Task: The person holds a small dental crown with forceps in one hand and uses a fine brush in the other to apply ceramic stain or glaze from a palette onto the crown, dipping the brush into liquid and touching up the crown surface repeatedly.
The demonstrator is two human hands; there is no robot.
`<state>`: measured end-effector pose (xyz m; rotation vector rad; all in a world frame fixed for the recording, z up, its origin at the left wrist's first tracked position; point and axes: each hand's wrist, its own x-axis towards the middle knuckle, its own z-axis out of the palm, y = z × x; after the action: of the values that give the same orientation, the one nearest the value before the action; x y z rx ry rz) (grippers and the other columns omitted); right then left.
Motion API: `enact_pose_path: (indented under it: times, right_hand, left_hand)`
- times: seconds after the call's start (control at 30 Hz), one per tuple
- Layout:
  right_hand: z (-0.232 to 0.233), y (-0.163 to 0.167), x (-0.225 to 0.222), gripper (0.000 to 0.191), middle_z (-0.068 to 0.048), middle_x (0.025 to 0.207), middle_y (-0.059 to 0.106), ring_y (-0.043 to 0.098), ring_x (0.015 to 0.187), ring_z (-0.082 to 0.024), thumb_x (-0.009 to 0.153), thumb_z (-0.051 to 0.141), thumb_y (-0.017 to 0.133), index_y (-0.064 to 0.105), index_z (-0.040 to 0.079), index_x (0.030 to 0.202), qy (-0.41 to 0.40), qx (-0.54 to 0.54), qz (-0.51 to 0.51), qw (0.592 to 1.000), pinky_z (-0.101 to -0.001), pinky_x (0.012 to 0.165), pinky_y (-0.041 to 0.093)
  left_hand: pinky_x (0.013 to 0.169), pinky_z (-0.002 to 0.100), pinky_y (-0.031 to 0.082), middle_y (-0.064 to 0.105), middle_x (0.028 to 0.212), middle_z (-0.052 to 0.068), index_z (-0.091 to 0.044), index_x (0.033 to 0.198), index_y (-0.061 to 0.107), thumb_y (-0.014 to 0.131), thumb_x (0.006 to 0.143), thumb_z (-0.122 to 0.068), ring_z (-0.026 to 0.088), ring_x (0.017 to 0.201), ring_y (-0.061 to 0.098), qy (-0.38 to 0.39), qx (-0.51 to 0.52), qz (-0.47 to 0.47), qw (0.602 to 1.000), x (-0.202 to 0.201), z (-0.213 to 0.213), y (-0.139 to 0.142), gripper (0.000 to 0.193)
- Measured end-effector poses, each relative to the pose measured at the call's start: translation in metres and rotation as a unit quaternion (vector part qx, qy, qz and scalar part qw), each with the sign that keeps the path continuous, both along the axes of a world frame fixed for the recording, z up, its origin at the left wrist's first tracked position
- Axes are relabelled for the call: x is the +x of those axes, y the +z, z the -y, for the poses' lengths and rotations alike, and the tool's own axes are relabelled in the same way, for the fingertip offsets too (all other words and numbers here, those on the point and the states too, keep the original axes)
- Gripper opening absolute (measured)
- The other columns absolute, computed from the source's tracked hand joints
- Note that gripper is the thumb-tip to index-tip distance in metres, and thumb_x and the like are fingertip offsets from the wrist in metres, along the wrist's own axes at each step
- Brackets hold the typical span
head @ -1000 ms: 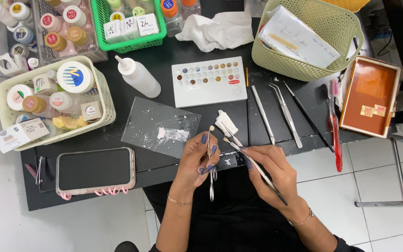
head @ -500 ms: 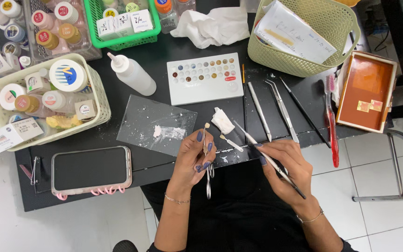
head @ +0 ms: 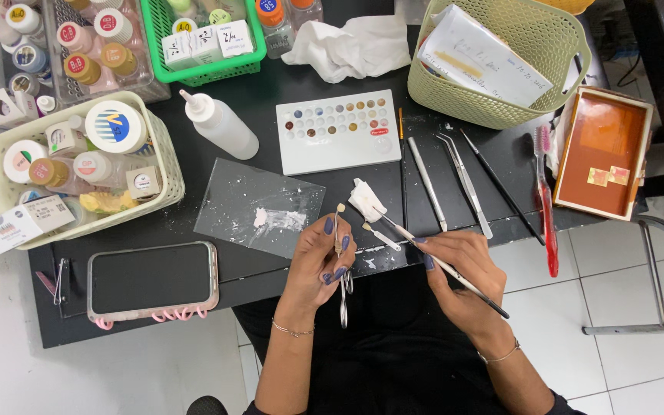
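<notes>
My left hand [head: 324,257] grips metal forceps [head: 342,261] upright; a small tooth-coloured piece [head: 340,207] sits at their tip. My right hand [head: 459,265] holds a thin brush [head: 439,261] like a pen, its tip resting at a small folded white tissue [head: 366,200] on the black table [head: 270,146]. A second small stick with a tan tip [head: 380,236] lies between my hands. To the left lies a glass slab [head: 232,200] with a smear of white paste [head: 270,219].
White palette with coloured wells [head: 337,131], squeeze bottle [head: 220,127], metal instruments [head: 455,180], red toothbrush [head: 546,200], brown tray [head: 605,150], beige basket of papers [head: 501,61], basket of jars [head: 78,165], green basket [head: 201,38], phone [head: 151,278], crumpled tissue [head: 351,46].
The brush tip has moved up to the folded tissue. My left hand stays in place with the forceps. The view shifted slightly.
</notes>
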<state>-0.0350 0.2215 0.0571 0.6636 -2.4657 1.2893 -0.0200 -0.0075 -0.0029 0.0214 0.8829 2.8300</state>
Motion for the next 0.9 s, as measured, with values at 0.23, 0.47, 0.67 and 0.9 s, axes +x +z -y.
enact_pose_path:
  times: [0.23,0.47,0.67,0.9]
  right_hand:
    - [0.0,-0.003,0.001,0.023,-0.01,0.105,0.075,0.07,0.103,-0.025,0.084,-0.002,0.073,0.074,0.004,0.106,-0.001,0.0,0.015,1.0,-0.0345,0.091,0.052]
    - [-0.008,-0.005,0.004,0.024,-0.01,0.102,0.076,0.071,0.102,-0.025,0.081,-0.003,0.072,0.075,0.004,0.104,0.011,0.014,0.012,1.0,-0.0353,0.092,0.051]
    - [-0.02,-0.007,0.006,0.022,-0.011,0.1,0.075,0.071,0.1,-0.025,0.079,-0.005,0.069,0.074,0.003,0.1,0.001,-0.017,0.011,1.0,-0.0342,0.09,0.054]
    - [-0.015,-0.008,0.004,0.023,-0.01,0.101,0.076,0.071,0.1,-0.025,0.079,-0.005,0.072,0.075,0.003,0.101,0.01,-0.011,0.008,1.0,-0.0341,0.09,0.054]
  left_hand:
    - [0.04,0.015,0.024,0.056,0.063,0.005,-0.004,0.092,0.059,0.044,0.114,-0.03,-0.001,0.044,0.03,0.005,-0.011,-0.001,1.0,0.0,-0.001,0.001,0.037]
    - [0.039,0.015,0.024,0.056,0.062,0.005,-0.004,0.091,0.06,0.045,0.114,-0.03,0.0,0.043,0.031,0.004,-0.013,0.003,1.0,0.0,-0.001,0.001,0.037]
    - [0.04,0.015,0.024,0.055,0.062,0.005,-0.004,0.092,0.06,0.046,0.113,-0.029,0.0,0.043,0.031,0.008,-0.013,0.006,1.0,0.001,-0.001,0.0,0.035]
    - [0.039,0.015,0.025,0.055,0.062,0.005,-0.004,0.093,0.06,0.047,0.113,-0.029,0.0,0.042,0.031,0.012,-0.013,-0.002,1.0,0.0,-0.003,0.0,0.035]
